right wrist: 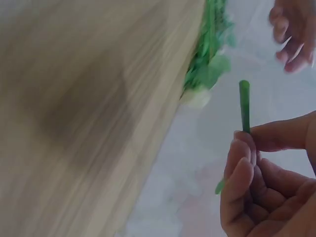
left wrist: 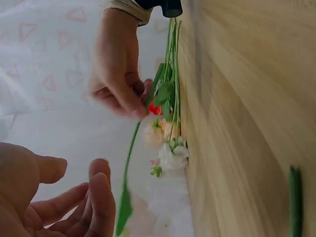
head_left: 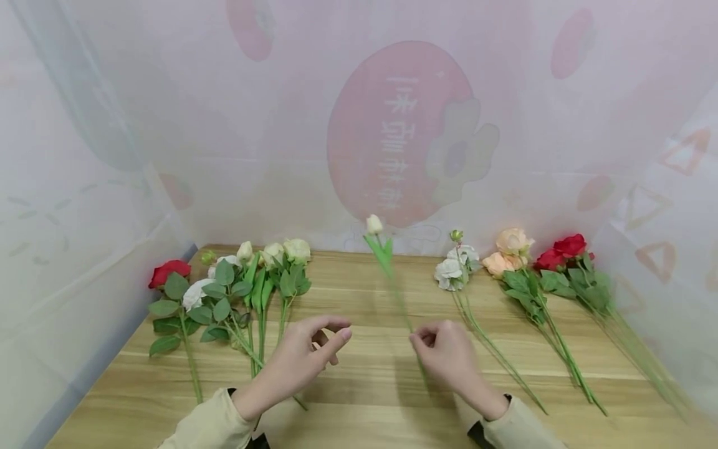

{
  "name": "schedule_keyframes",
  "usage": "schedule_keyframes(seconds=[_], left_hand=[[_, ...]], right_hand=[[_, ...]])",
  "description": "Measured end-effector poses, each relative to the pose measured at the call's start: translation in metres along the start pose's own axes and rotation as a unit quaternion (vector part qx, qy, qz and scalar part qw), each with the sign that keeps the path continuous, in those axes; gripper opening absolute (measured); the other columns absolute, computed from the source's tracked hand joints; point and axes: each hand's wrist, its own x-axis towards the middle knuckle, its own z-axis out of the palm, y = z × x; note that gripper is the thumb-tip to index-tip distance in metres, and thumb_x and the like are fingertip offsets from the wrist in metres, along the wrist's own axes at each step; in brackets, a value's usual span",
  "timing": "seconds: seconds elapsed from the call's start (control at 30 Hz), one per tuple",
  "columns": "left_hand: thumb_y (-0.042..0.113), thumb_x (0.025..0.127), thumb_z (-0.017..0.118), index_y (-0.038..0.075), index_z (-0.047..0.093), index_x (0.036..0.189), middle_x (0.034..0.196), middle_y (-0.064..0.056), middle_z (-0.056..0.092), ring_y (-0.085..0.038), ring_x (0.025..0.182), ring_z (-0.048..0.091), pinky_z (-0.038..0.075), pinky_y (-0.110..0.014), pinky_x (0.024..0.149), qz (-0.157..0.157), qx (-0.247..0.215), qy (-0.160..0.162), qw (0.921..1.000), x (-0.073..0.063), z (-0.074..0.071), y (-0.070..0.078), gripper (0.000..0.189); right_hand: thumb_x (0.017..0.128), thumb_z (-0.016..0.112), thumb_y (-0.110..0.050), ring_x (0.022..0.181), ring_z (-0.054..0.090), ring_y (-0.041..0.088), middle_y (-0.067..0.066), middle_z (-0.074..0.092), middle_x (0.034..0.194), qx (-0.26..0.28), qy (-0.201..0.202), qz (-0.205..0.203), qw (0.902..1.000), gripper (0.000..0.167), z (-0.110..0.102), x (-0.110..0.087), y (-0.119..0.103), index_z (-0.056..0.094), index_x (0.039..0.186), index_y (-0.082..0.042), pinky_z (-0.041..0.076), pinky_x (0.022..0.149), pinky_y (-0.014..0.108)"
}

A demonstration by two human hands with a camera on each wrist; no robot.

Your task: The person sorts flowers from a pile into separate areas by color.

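Note:
My right hand [head_left: 445, 352] pinches the green stem of a single white tulip [head_left: 374, 224] between thumb and fingers. The flower head points away, toward the back wall, above the table. In the right wrist view the cut end of the stem [right wrist: 244, 106] sticks out past the fingertips. My left hand [head_left: 303, 352] hovers to the left of the stem, fingers loosely bent and apart, holding nothing. The left wrist view shows the left hand [left wrist: 64, 202] beside the tulip's leaf [left wrist: 124, 210], with a gap between them.
On the wooden table's left lie a red rose [head_left: 169, 273], white flowers [head_left: 196, 293], and several pale blooms [head_left: 297, 250]. White flowers [head_left: 450, 273], peach flowers [head_left: 513, 242] and red roses [head_left: 571, 246] lie on the right. A printed sheet [head_left: 269, 187] hangs behind the table.

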Motion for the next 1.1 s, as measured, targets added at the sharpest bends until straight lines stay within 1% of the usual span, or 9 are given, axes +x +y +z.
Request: schedule_keyframes(seconds=[0.1,0.2,0.33,0.43,0.6,0.8,0.9,0.97,1.1], left_hand=[[0.033,0.1,0.059,0.016,0.07,0.115,0.103,0.0,0.069,-0.012,0.063,0.065,0.051,-0.031,0.051,0.003,0.026,0.007,0.9996,0.002,-0.004,-0.003,0.025],[0.03,0.1,0.06,0.016,0.07,0.113,0.101,0.002,0.069,-0.01,0.062,0.064,0.05,-0.03,0.051,0.002,0.044,0.008,0.999,0.004,-0.007,-0.005,0.022],[0.029,0.1,0.06,0.017,0.071,0.112,0.099,0.006,0.069,-0.012,0.063,0.065,0.05,-0.03,0.052,0.004,0.054,0.001,0.9985,0.004,-0.009,-0.006,0.02],[0.028,0.101,0.059,0.018,0.071,0.111,0.098,0.007,0.069,-0.011,0.062,0.064,0.051,-0.03,0.052,0.008,0.06,-0.004,0.9981,0.004,-0.01,-0.007,0.019],[0.029,0.101,0.059,0.017,0.072,0.109,0.094,0.008,0.068,-0.007,0.061,0.062,0.05,-0.029,0.051,0.009,0.077,-0.01,0.9969,0.004,-0.011,-0.007,0.019],[0.028,0.101,0.059,0.016,0.072,0.108,0.09,0.01,0.067,-0.007,0.06,0.061,0.049,-0.029,0.05,0.008,0.095,-0.018,0.9952,0.004,-0.013,-0.007,0.019],[0.028,0.101,0.058,0.016,0.072,0.106,0.086,0.012,0.066,-0.008,0.059,0.061,0.048,-0.029,0.05,0.005,0.105,-0.024,0.9942,0.004,-0.015,-0.008,0.019],[0.028,0.101,0.058,0.016,0.072,0.104,0.08,0.012,0.064,-0.007,0.058,0.06,0.048,-0.028,0.049,0.002,0.113,-0.029,0.9932,0.004,-0.015,-0.008,0.018],[0.023,0.101,0.059,0.016,0.072,0.101,0.077,0.011,0.064,-0.005,0.056,0.059,0.048,-0.028,0.05,-0.005,0.13,-0.037,0.9908,0.004,-0.018,-0.009,0.015]], right_hand=[[0.084,0.067,0.0,0.042,0.037,0.004,-0.011,0.046,0.047,-0.055,0.011,0.02,0.9982,0.026,-0.011,0.005,0.018,0.066,0.06,-0.011,0.035,0.044,0.023],[0.082,0.063,0.002,0.042,0.024,0.004,-0.011,0.029,0.045,-0.101,0.006,0.031,0.9944,0.04,-0.022,0.008,0.034,0.048,0.05,-0.015,0.025,0.043,0.022],[0.079,0.058,0.004,0.047,0.012,0.006,-0.009,0.014,0.05,-0.146,-0.008,0.029,0.9888,0.048,-0.03,0.011,0.046,0.03,0.048,-0.019,0.015,0.045,0.023],[0.078,0.057,0.003,0.047,0.012,0.007,-0.009,0.014,0.049,-0.178,-0.02,0.034,0.9833,0.046,-0.03,0.016,0.048,0.031,0.047,-0.019,0.014,0.043,0.023],[0.075,0.058,0.001,0.043,0.016,0.006,-0.01,0.017,0.046,-0.201,-0.046,0.043,0.9774,0.041,-0.02,0.024,0.048,0.035,0.047,-0.018,0.015,0.038,0.023],[0.072,0.058,0.002,0.043,0.011,0.005,-0.011,0.014,0.047,-0.202,-0.08,0.011,0.976,0.042,-0.006,0.031,0.038,0.031,0.047,-0.019,0.011,0.039,0.023],[0.07,0.059,0.002,0.042,0.012,0.004,-0.011,0.013,0.046,-0.216,-0.087,-0.004,0.9725,0.042,0.0,0.032,0.035,0.032,0.046,-0.019,0.013,0.038,0.023],[0.07,0.059,0.002,0.042,0.014,0.005,-0.011,0.014,0.046,-0.227,-0.09,-0.01,0.9698,0.041,0.003,0.032,0.035,0.032,0.046,-0.018,0.015,0.037,0.023],[0.071,0.062,0.0,0.041,0.018,0.005,-0.012,0.016,0.045,-0.236,-0.095,-0.012,0.967,0.042,0.006,0.032,0.035,0.034,0.047,-0.019,0.017,0.037,0.024]])
